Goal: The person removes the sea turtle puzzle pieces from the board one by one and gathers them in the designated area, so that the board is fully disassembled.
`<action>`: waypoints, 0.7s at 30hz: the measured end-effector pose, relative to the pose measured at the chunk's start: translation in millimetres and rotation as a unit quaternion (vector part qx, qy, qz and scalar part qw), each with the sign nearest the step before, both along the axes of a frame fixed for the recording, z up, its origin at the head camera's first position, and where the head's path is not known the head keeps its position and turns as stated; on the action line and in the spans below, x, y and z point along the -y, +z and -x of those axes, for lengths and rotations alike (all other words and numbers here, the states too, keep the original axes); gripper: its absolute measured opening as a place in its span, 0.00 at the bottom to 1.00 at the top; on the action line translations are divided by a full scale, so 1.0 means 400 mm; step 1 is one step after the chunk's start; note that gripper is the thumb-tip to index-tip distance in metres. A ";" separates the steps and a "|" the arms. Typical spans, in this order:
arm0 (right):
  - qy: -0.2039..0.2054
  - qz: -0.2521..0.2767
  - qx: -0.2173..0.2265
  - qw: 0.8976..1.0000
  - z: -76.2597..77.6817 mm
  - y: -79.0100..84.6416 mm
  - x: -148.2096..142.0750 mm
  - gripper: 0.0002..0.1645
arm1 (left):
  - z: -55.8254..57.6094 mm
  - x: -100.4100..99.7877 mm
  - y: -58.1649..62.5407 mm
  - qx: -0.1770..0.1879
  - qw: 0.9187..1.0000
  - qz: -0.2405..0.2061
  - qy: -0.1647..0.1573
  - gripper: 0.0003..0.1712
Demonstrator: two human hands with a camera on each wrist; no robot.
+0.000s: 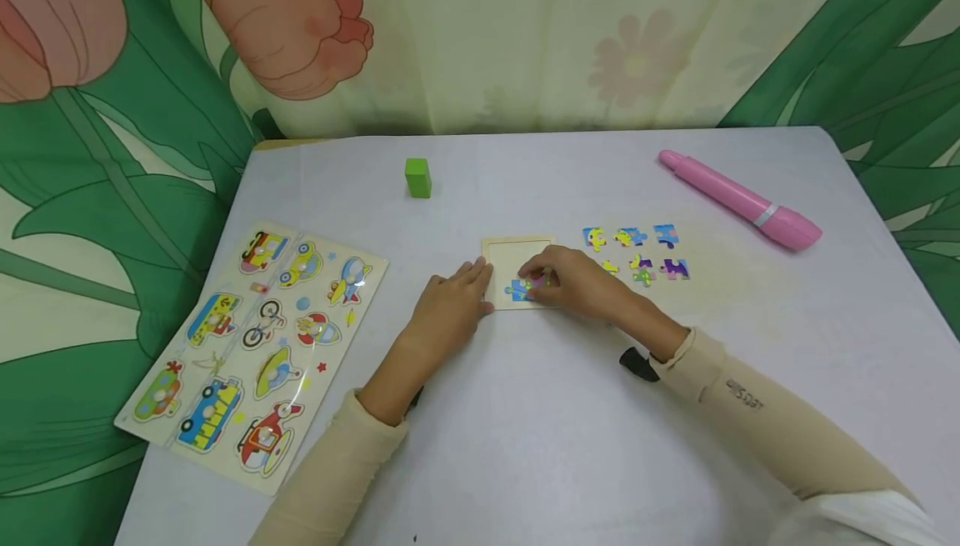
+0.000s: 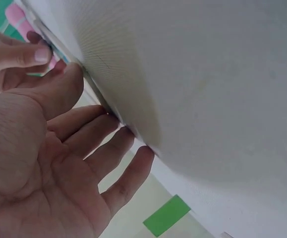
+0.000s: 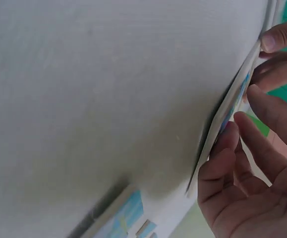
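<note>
A small square wooden puzzle tray point(image 1: 517, 241) lies mid-table. In its lower part sits a blue jigsaw piece point(image 1: 516, 290), beside pink and green artwork partly hidden under my right hand point(image 1: 573, 282). That hand reaches over the tray's right side, its bent fingertips touching the pieces; in the right wrist view, nothing shows between the thumb and fingers point(image 3: 255, 141). My left hand point(image 1: 452, 306) rests along the tray's left edge. Its fingers point(image 2: 118, 141) reach down to the table, fairly straight, while the thumb is at the tray's near left corner.
Several loose jigsaw pieces point(image 1: 666, 235) lie in two rows right of the tray. A pink pen-shaped toy point(image 1: 738, 196) is at the back right, and a green block point(image 1: 417, 178) stands at the back. At left lies a vehicle puzzle board point(image 1: 251, 388).
</note>
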State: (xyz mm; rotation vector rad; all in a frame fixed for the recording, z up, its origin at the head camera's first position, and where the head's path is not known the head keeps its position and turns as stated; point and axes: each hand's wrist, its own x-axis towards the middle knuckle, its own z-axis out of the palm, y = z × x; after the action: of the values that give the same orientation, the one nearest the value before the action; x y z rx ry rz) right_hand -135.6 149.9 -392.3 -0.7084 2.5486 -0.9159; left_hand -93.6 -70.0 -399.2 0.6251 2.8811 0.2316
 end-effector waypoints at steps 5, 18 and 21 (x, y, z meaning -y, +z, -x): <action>0.006 -0.013 -0.012 1.000 -0.001 -0.008 0.005 0.19 | -0.002 -0.002 0.007 0.002 1.000 0.003 0.001 0.36; 0.013 -0.020 -0.005 1.000 -0.001 -0.007 0.012 0.17 | 0.000 -0.001 0.005 0.001 1.000 0.005 0.000 0.36; 0.013 -0.012 -0.004 1.000 -0.001 -0.006 0.012 0.17 | 0.002 -0.003 0.004 0.003 1.000 0.007 0.002 0.36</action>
State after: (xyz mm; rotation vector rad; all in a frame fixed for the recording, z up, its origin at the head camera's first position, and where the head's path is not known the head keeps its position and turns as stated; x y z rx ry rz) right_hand -135.1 144.9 -394.6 -0.7371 2.5482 -0.8740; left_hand -94.4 -68.9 -397.5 0.6154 2.8763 0.2136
